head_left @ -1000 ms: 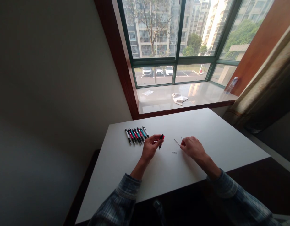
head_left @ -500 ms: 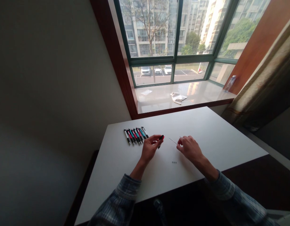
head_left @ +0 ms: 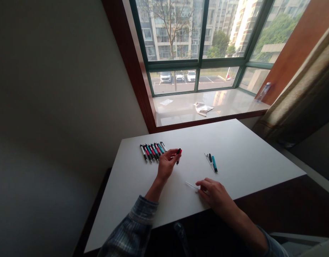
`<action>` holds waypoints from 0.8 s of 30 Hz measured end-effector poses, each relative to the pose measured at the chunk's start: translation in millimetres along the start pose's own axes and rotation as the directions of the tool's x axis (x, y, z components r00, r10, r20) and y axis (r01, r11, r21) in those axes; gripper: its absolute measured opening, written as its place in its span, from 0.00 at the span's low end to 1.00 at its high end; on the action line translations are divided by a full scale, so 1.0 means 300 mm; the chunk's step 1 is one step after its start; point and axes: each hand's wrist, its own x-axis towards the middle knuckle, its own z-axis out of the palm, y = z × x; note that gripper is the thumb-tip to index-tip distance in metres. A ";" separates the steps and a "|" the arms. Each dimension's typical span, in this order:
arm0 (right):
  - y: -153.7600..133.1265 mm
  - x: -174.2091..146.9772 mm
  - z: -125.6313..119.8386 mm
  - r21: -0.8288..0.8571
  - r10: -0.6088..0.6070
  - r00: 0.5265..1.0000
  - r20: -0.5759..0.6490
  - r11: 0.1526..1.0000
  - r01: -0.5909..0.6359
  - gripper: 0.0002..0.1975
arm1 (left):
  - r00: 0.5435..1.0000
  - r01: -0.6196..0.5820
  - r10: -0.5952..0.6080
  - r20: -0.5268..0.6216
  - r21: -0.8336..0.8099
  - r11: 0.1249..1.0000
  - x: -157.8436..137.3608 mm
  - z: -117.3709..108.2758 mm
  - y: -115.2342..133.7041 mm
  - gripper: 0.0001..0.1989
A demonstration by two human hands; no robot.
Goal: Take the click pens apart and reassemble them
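Observation:
My left hand (head_left: 165,165) is closed on red and black pen parts (head_left: 179,151), held above the white table (head_left: 121,200); a dark piece also points down below its fingers. Nearer the table's front edge, my right hand (head_left: 214,192) pinches a thin pale pen refill (head_left: 191,185), its free end pointing left. The fingertips are low over the tabletop, and a tiny piece under them is too small to make out. Beyond that hand lie a teal pen barrel (head_left: 214,164), a short black pen part (head_left: 210,157) and another thin refill (head_left: 208,162).
Several assembled pens (head_left: 150,151) in white, red and teal lie in a row at the table's back left, just behind my left hand. Past the table, a window sill (head_left: 177,116) holds a crumpled white cloth (head_left: 203,108) and a clear bottle (head_left: 263,92).
My right hand has moved down toward the front edge with the refill, over where a small spring-like piece lay. The teal barrel and parts beside it are uncovered. My left hand shifted slightly left.

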 end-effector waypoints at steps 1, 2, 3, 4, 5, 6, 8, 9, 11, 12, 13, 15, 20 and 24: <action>-0.007 0.000 0.010 -0.031 0.010 1.000 0.017 0.999 -0.009 0.11 | 1.000 -0.002 0.001 -0.012 -0.008 1.000 0.003 -0.002 -0.004 0.17; -0.016 0.002 0.017 -0.067 0.021 0.999 0.029 0.998 -0.019 0.10 | 1.000 -0.003 0.002 -0.021 -0.016 1.000 0.006 -0.004 -0.009 0.17; -0.024 0.007 0.021 -0.103 0.031 0.999 0.036 0.994 -0.027 0.09 | 1.000 -0.003 0.002 -0.028 -0.022 1.000 0.008 -0.006 -0.013 0.18; -0.032 0.017 0.023 -0.136 0.038 0.999 0.038 0.990 -0.033 0.09 | 0.999 -0.004 0.003 -0.032 -0.026 1.000 0.010 -0.008 -0.017 0.18; -0.039 0.031 0.023 -0.166 0.042 0.999 0.034 0.985 -0.036 0.09 | 0.999 -0.006 0.005 -0.034 -0.029 1.000 0.011 -0.009 -0.020 0.18; -0.043 0.051 0.021 -0.191 0.042 0.999 0.030 0.981 -0.036 0.09 | 0.999 -0.008 0.007 -0.037 -0.030 1.000 0.012 -0.010 -0.022 0.18; -0.041 0.111 0.012 -0.227 0.033 0.999 0.021 0.973 -0.028 0.08 | 0.999 -0.012 0.011 -0.044 -0.030 0.999 0.013 -0.012 -0.022 0.18; -0.035 0.148 0.004 -0.241 0.031 0.999 0.014 0.970 -0.027 0.08 | 0.999 -0.014 0.012 -0.049 -0.031 0.999 0.013 -0.012 -0.021 0.18; -0.013 0.233 -0.016 -0.275 0.047 0.999 -0.024 0.960 -0.052 0.07 | 0.998 -0.008 0.006 -0.058 -0.027 1.000 0.013 -0.013 -0.016 0.18; 0.000 0.275 -0.027 -0.299 0.075 0.996 -0.053 0.950 -0.087 0.07 | 0.998 -0.002 0.001 -0.061 -0.023 1.000 0.012 -0.013 -0.012 0.18; 0.014 0.313 -0.039 -0.321 0.097 0.991 -0.087 0.940 -0.120 0.07 | 0.998 0.003 -0.004 -0.062 -0.016 1.000 0.012 -0.013 -0.009 0.18; 0.040 0.371 -0.062 -0.333 0.126 0.982 -0.139 0.928 -0.166 0.08 | 0.998 0.013 -0.013 -0.056 -0.003 1.000 0.010 -0.012 -0.005 0.17; 0.079 0.400 -0.116 -0.246 0.099 0.980 -0.174 0.959 -0.140 0.07 | 0.999 0.037 -0.037 -0.021 0.011 0.999 0.003 -0.007 -0.003 0.17; 0.077 0.389 -0.172 0.155 0.034 0.964 -0.263 0.988 0.007 0.07 | 0.996 0.074 -0.074 0.040 0.006 0.997 -0.004 -0.002 -0.006 0.17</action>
